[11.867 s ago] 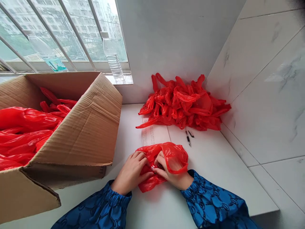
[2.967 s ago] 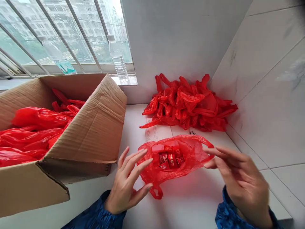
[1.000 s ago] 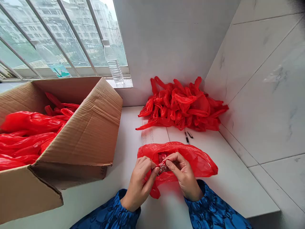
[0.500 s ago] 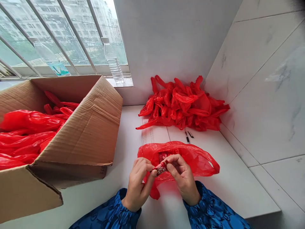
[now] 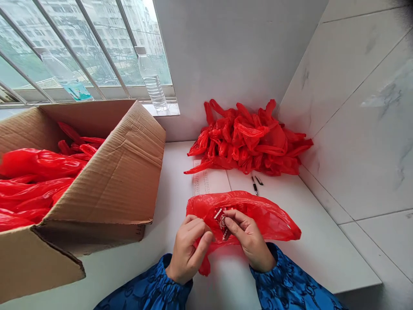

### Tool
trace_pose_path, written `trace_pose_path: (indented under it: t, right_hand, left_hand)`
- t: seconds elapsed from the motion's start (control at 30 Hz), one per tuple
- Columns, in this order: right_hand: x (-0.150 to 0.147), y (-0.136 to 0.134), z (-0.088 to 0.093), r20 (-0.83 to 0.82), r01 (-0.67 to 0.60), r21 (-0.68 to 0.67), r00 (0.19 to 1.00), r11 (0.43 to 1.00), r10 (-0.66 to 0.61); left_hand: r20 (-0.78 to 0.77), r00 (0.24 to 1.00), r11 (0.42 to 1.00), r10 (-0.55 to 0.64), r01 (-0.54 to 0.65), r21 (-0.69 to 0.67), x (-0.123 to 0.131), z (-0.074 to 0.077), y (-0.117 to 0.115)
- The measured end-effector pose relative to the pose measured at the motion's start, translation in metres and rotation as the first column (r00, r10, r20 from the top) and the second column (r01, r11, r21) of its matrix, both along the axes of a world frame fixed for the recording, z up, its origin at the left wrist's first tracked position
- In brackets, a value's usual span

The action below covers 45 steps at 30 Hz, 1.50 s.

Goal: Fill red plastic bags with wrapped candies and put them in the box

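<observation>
An opened red plastic bag (image 5: 271,221) lies on the table in front of me, its mouth spread toward me. My right hand (image 5: 247,237) pinches a small dark red wrapped packet (image 5: 222,220) with pale print between thumb and fingers, over the bag's mouth. Left of the packet, apart from it, is my left hand (image 5: 190,247) at the bag's near left edge. Its fingers are curled and its thumb presses toward the forefinger; whether it grips the bag's edge is hidden. More red items show dimly inside the bag.
On the left stands an open cardboard box (image 5: 119,172) full of red plastic bags (image 5: 41,165). A heap of red bags (image 5: 248,137) lies against the wall, partly over a printed sheet (image 5: 211,181). Near it are a pen (image 5: 254,186) and its cap (image 5: 259,180). Two bottles stand by the window.
My left hand has let go of the wrapped packet and moved slightly away. The packet, now in my right hand only, has turned more upright, its printed side showing.
</observation>
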State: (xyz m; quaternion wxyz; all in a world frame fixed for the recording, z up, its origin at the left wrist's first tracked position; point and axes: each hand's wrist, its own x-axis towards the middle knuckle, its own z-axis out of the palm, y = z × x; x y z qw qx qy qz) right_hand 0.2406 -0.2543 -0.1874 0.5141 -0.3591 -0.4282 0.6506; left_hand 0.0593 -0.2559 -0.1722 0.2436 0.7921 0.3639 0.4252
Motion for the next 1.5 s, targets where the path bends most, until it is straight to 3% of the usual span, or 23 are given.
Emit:
trace_pose_path:
  t: [0.1,0.23,0.43,0.57,0.7,0.8,0.87,0.93,1.07,1.13,1.23,1.3,1.37,1.4,1.43,1.5]
  right_hand:
    - [0.001,0.001,0.000,0.040,-0.081,0.013,0.996,0.997,0.080]
    - [0.002,0.000,0.002,0.050,-0.147,0.030,0.988,0.989,0.146]
    - [0.003,0.001,-0.003,-0.005,-0.180,-0.016,0.984,0.984,0.180]
    - [0.001,0.002,-0.009,-0.115,-0.210,-0.060,0.973,0.976,0.203]
    - [0.001,0.000,-0.010,-0.137,-0.232,-0.066,0.966,0.971,0.221]
    - [0.005,-0.002,-0.006,0.002,-0.158,-0.009,0.987,0.987,0.158]
    - [0.008,-0.003,-0.004,0.153,-0.002,0.101,0.988,0.995,-0.013]
    - [0.010,-0.002,-0.004,0.256,0.189,0.232,0.934,0.954,-0.247]
    - [0.012,-0.003,-0.006,0.287,0.452,0.456,0.741,0.767,-0.607]
    - [0.017,-0.013,-0.008,0.251,0.486,0.574,0.661,0.659,-0.707]
    - [0.039,-0.039,-0.011,0.175,0.441,0.767,0.554,0.465,-0.814]
    - [0.061,-0.055,-0.011,0.110,0.416,0.843,0.488,0.342,-0.866]
    - [0.084,-0.062,-0.008,0.007,0.466,0.864,0.366,0.190,-0.931]
    - [0.093,-0.063,-0.005,0.026,0.468,0.865,0.316,0.180,-0.948]
    - [0.100,-0.061,-0.001,0.090,0.451,0.867,0.280,0.214,-0.956]
    - [0.109,-0.054,0.009,0.327,0.341,0.847,0.271,0.408,-0.905]
  left_hand:
    - [0.089,0.992,0.982,0.087,-0.070,-0.177,-0.002,0.001,0.001]
    - [0.174,0.977,0.894,0.124,-0.034,-0.447,0.001,0.003,0.003]
    - [0.221,0.971,0.817,0.095,0.051,-0.574,0.003,0.005,0.003]
    - [0.229,0.970,0.805,0.085,0.069,-0.590,0.002,0.004,0.003]
    - [0.210,0.976,0.845,0.063,0.060,-0.531,0.003,0.004,0.001]
    - [0.183,0.981,0.912,0.062,0.019,-0.409,0.002,0.003,0.001]
    - [0.172,0.982,0.961,0.082,-0.032,-0.274,-0.002,0.001,0.003]
    - [0.169,0.981,0.990,0.099,-0.080,-0.115,-0.008,-0.001,0.004]
    - [0.150,0.984,0.985,0.096,-0.116,0.130,-0.017,-0.001,0.002]
    - [0.103,0.992,0.974,0.077,-0.097,0.206,-0.020,0.001,-0.004]
    - [-0.061,0.997,0.943,0.052,-0.029,0.333,-0.025,0.001,-0.018]
    - [-0.193,0.977,0.920,0.089,-0.007,0.391,-0.029,-0.004,-0.028]
    - [-0.308,0.938,0.915,0.161,-0.025,0.403,-0.034,-0.012,-0.036]
    - [-0.364,0.910,0.915,0.197,-0.037,0.402,-0.035,-0.016,-0.038]
    - [-0.414,0.881,0.914,0.228,-0.048,0.402,-0.036,-0.020,-0.039]
    - [-0.476,0.834,0.910,0.278,-0.069,0.410,-0.034,-0.023,-0.037]
